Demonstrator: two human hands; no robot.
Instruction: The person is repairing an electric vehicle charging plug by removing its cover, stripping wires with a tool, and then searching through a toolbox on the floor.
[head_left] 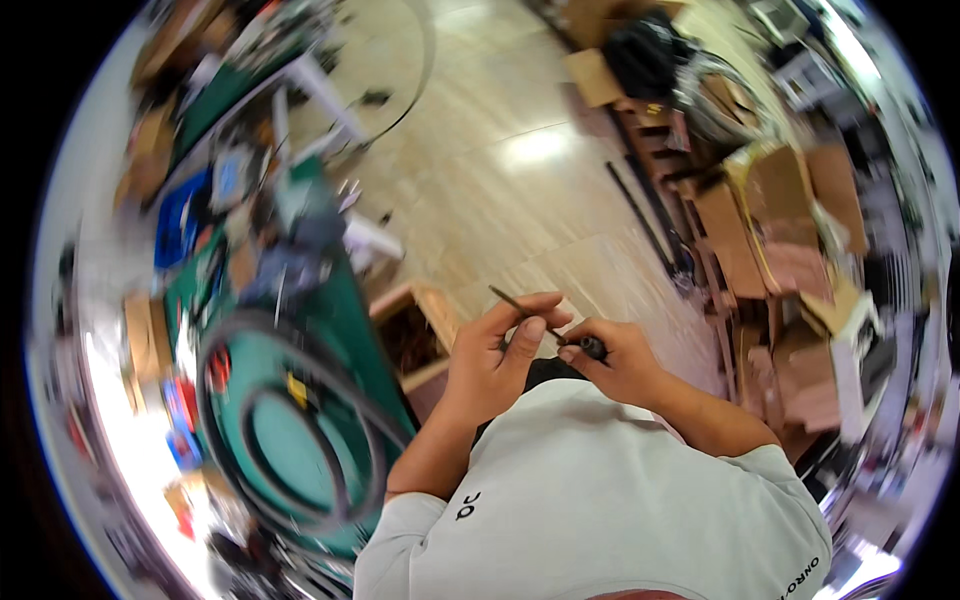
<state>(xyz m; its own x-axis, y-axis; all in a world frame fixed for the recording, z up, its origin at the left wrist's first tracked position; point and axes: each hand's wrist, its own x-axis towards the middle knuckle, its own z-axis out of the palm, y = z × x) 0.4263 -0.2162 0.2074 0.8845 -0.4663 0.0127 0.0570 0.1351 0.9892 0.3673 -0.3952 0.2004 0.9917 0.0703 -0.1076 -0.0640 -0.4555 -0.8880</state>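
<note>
A slim tool with a black handle (pixel 593 348) and a thin dark shaft is held in front of my body. My right hand (pixel 625 362) is closed round the handle, thumb and fingers gripping it. The shaft (pixel 508 299) slants up and to the left, its tip free in the air. My left hand (pixel 495 360) is curled about the shaft, which runs between its thumb and index finger. Blur and the fingers hide part of the shaft, and the tip's shape is too small to tell.
On my left a green-topped table (pixel 345 335) carries a coiled grey hose (pixel 262 425) and a blue tray (pixel 180 220). A wooden box (pixel 435 315) stands beside it. Cardboard boxes (pixel 790 215) and a coil of cable (pixel 715 100) lie to the right; the tiled floor (pixel 490 205) runs between.
</note>
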